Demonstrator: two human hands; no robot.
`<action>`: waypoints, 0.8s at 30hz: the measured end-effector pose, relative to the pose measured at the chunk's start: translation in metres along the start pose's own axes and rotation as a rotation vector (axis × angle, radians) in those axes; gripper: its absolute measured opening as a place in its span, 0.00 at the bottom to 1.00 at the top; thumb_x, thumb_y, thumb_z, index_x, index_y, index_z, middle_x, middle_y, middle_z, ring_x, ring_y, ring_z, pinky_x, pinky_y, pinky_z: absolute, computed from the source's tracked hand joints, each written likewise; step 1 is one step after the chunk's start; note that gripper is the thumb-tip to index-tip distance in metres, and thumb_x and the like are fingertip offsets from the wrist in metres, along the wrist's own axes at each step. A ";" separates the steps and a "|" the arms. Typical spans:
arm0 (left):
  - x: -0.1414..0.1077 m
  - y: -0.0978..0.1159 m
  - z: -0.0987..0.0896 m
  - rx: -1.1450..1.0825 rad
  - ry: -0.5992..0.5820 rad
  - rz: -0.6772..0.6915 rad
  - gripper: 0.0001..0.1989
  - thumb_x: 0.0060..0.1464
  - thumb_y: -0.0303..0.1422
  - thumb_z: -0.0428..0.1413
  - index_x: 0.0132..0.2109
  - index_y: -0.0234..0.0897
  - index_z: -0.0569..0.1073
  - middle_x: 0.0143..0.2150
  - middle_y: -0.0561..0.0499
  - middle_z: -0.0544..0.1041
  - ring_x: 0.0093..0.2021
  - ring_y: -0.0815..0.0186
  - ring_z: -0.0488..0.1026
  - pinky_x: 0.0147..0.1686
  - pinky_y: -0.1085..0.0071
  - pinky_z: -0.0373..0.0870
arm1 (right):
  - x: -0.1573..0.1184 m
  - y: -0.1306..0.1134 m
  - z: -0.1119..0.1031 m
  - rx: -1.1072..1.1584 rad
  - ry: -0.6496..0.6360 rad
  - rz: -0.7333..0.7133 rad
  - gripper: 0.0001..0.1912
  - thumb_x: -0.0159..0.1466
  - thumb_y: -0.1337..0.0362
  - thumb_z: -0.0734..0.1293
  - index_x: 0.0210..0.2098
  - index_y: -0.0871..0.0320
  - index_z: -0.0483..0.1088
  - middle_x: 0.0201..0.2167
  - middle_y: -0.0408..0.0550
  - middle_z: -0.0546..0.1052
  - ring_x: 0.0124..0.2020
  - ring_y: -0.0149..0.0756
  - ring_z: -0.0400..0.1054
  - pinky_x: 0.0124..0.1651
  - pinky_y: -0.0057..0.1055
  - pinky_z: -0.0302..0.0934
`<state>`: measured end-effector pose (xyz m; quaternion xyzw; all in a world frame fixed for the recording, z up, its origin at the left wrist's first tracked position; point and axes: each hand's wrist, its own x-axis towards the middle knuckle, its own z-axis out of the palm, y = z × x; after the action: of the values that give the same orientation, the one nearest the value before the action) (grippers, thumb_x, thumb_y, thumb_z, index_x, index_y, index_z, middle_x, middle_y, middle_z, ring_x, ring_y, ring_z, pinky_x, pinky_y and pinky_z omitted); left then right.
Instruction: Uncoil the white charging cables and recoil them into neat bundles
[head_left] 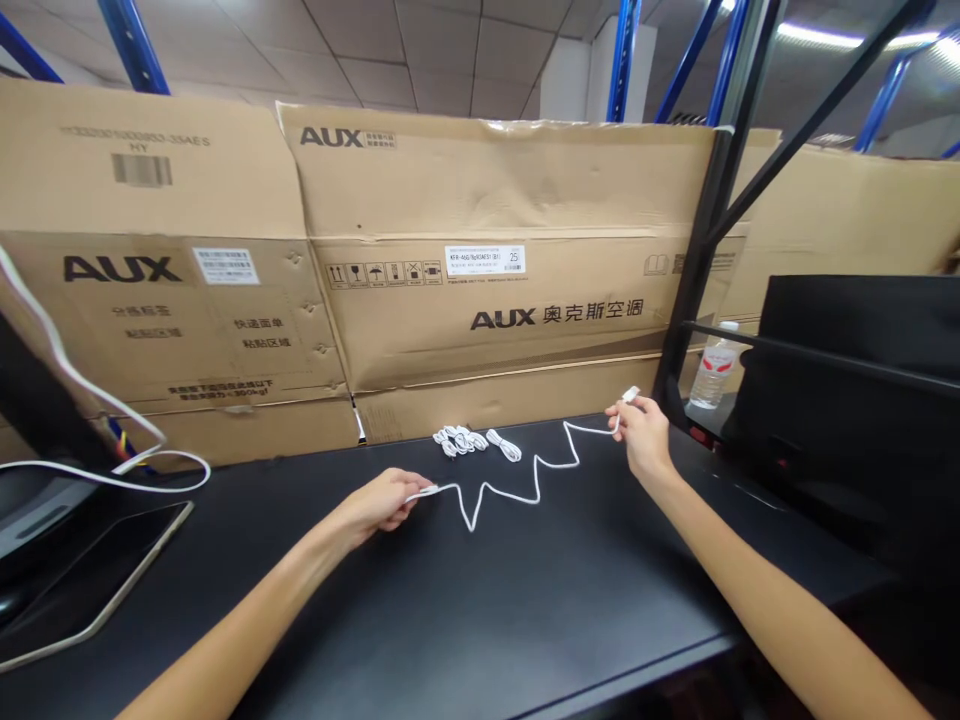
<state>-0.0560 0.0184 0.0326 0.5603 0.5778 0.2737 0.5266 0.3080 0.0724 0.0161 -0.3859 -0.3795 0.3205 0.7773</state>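
Note:
A white charging cable (pixel 512 494) stretches in a kinked zigzag between my two hands, above or on the black tabletop; I cannot tell how much of it touches. My left hand (pixel 386 502) pinches one end, its fingers closed around it. Farther off on the right, my right hand (pixel 640 432) grips the other end, where a white plug (pixel 631 395) sticks up past the fingertips. Behind the cable, near the cardboard, lie a bunch of coiled white cables (pixel 459 440) and a single folded white cable (pixel 503 446).
Large cardboard boxes (pixel 517 360) wall off the back of the black table (pixel 420 610). At left are a dark flat device (pixel 97 580) and a loose white cord (pixel 105 385). A black metal frame (pixel 694 260), a water bottle (pixel 714 370) and a black monitor (pixel 847 400) occupy the right.

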 end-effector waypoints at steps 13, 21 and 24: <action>-0.002 0.000 0.029 0.154 0.097 0.426 0.16 0.48 0.45 0.57 0.34 0.35 0.73 0.30 0.51 0.76 0.20 0.73 0.62 0.22 0.76 0.56 | -0.099 0.016 0.036 -0.513 -1.062 -0.207 0.05 0.63 0.65 0.59 0.38 0.56 0.64 0.29 0.46 0.77 0.28 0.33 0.70 0.31 0.29 0.63; -0.006 -0.014 0.054 0.343 0.145 0.687 0.11 0.55 0.37 0.53 0.33 0.36 0.75 0.30 0.50 0.76 0.29 0.66 0.73 0.32 0.73 0.68 | -0.101 0.015 0.036 -0.513 -1.053 -0.247 0.05 0.65 0.63 0.57 0.39 0.55 0.63 0.32 0.46 0.76 0.31 0.34 0.71 0.35 0.30 0.63; -0.008 -0.015 0.059 0.398 0.152 0.734 0.11 0.57 0.37 0.51 0.34 0.37 0.75 0.32 0.50 0.77 0.30 0.66 0.73 0.33 0.74 0.68 | -0.104 0.013 0.036 -0.548 -1.068 -0.274 0.06 0.66 0.63 0.57 0.39 0.55 0.63 0.31 0.46 0.76 0.31 0.34 0.70 0.36 0.30 0.62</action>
<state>-0.0091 -0.0083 0.0036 0.7979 0.4186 0.3668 0.2314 0.2226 0.0097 -0.0157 -0.3054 -0.8312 0.2575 0.3867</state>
